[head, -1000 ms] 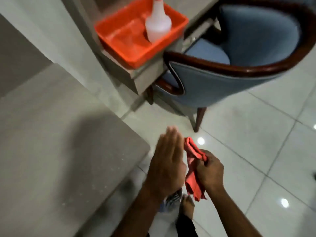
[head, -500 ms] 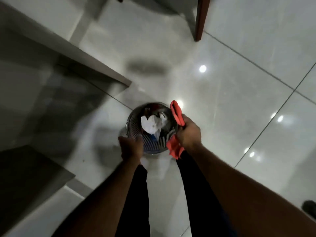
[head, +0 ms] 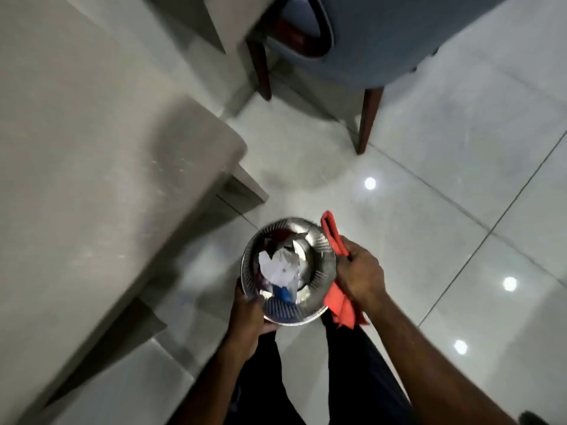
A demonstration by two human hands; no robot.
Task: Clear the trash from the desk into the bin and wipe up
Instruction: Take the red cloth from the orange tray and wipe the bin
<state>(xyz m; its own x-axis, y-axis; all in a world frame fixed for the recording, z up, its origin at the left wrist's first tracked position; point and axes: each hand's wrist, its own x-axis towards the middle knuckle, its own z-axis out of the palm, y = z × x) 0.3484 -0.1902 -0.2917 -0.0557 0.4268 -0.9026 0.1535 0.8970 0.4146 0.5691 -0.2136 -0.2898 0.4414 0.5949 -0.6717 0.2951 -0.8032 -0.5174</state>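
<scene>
A round metal mesh bin [head: 319, 256] sits low in the middle of the head view, over the tiled floor in front of my legs. Crumpled white paper [head: 280, 268] and a blue scrap [head: 283, 293] lie inside it. My left hand [head: 249, 314] grips the bin's near left rim. My right hand [head: 360, 273] presses against the bin's right side and is closed on a red cloth [head: 337, 297], which sticks out above and below the fist.
The grey desk [head: 92, 179] fills the left, its corner just left of the bin. A blue upholstered chair [head: 383, 41] with dark wooden legs [head: 368, 118] stands ahead at the top. Glossy white floor tiles [head: 445, 210] spread to the right.
A second ago both hands were at the cloth. Both hands have since taken hold of the bin, the right still with the cloth. The view has tilted up and the chair shows again.
</scene>
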